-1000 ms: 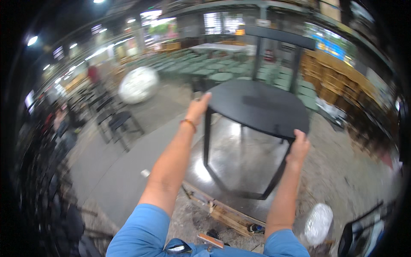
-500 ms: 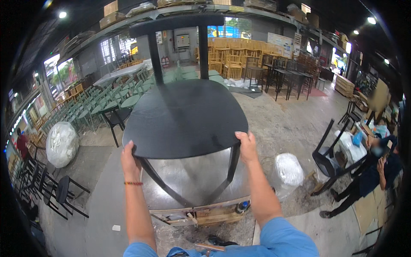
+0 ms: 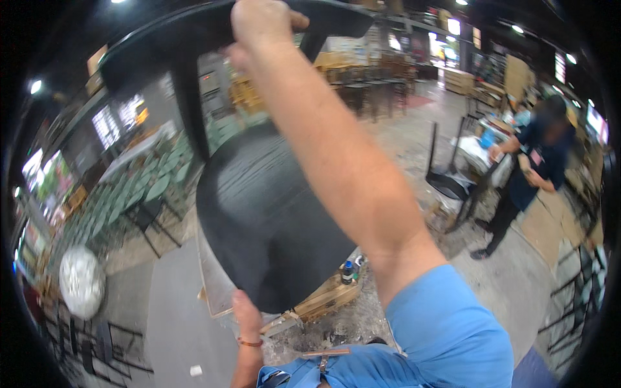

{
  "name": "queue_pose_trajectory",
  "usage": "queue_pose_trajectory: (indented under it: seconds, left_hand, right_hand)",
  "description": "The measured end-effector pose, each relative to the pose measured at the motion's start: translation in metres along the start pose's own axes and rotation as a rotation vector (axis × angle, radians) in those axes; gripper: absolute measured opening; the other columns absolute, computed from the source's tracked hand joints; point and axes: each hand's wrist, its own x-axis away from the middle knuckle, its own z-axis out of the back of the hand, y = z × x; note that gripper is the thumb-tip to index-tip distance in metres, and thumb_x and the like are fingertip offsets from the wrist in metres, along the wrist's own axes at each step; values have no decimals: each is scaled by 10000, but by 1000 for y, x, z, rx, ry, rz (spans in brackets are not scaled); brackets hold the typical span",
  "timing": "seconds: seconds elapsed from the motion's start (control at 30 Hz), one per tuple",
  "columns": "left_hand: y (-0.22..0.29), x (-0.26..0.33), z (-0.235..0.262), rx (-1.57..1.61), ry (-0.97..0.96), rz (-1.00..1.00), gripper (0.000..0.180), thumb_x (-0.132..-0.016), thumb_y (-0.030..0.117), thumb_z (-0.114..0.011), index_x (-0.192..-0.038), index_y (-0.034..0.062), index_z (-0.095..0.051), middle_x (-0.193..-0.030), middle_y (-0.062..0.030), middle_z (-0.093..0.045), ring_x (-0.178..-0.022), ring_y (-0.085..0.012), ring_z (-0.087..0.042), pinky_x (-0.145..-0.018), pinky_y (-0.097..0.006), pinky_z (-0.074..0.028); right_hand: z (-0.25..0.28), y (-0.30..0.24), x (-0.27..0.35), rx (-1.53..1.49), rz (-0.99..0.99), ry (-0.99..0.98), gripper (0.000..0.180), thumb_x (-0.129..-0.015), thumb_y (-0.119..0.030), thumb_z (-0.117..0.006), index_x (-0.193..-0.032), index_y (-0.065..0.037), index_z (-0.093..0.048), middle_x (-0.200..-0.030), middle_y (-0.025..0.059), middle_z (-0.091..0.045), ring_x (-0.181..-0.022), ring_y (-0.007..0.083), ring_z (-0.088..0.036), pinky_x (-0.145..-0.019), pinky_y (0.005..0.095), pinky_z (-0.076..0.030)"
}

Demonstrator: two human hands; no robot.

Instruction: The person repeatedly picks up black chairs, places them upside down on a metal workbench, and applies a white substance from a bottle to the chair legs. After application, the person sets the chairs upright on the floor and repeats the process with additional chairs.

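A black chair (image 3: 272, 213) with a rounded, wood-grained seat fills the middle of the view, turned and tilted close to me. My right hand (image 3: 262, 26) is closed over the top of its curved backrest (image 3: 155, 55), and that arm crosses in front of the seat. Low down, my left hand (image 3: 247, 317), with a band on its wrist, grips the seat's front edge with the thumb on top. Its other fingers are hidden beneath. Under the chair, part of a metal-topped workbench (image 3: 217, 275) shows. The chair's legs are hidden.
Green chairs (image 3: 123, 194) stand in rows at the left. A wrapped white bundle (image 3: 82, 281) and black stools (image 3: 97, 349) are at lower left. At right, a person in dark clothes (image 3: 537, 158) stands by an upturned black chair (image 3: 449, 184). A small bottle (image 3: 348, 271) sits on the bench's wooden shelf.
My right hand has left the seat's right edge and taken hold of the backrest top. The chair has turned and come closer. My view has shifted toward the right.
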Motion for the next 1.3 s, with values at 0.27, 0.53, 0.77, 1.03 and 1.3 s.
queue_pose_trajectory:
  seconds: [0.27,0.53,0.77,1.03,1.3]
  left_hand:
    - [154,-194,-30,923,10,-25,836,-934,658,-410,-1351,-66,-405,-1250,-173,-560,-1150,-326,-557,-1033,-462,-440]
    - [269,-214,-202,1232,-95,-186,424,-946,393,-603,-1059,-15,-573,-922,-103,-621,-900,-223,-626,-813,-309,-538]
    - [419,-188,-438,1029,-534,-272,166,-927,168,-603,-841,62,-509,-704,-28,-496,-664,-164,-517,-600,-294,-445]
    - [490,-170,-615,963,-857,-336,117,-816,167,-673,-735,105,-615,-605,-15,-599,-504,-147,-582,-495,-304,-524]
    - [367,-224,-722,831,-1143,-254,107,-860,103,-628,-916,41,-562,-762,-73,-604,-710,-191,-623,-707,-360,-541]
  right_hand:
    - [236,-78,65,-472,-1,-220,338,-863,-228,-644,-1074,15,-540,-934,167,-619,-816,266,-648,-727,441,-554]
    - [588,-164,114,-285,-20,85,379,-890,-344,-517,-1006,3,-617,-854,180,-679,-789,275,-679,-725,388,-553]
    - [750,-144,238,-517,139,298,720,-879,-371,-519,-1385,116,-360,-1251,384,-484,-969,354,-636,-801,376,-583]
    - [864,-56,237,-345,-123,597,635,-889,-453,-511,-1268,56,-509,-1125,236,-616,-875,289,-662,-779,372,-562]
    - [957,6,109,702,-826,859,704,-891,-379,-626,-1443,-37,-356,-1334,218,-506,-1041,330,-620,-784,428,-552]
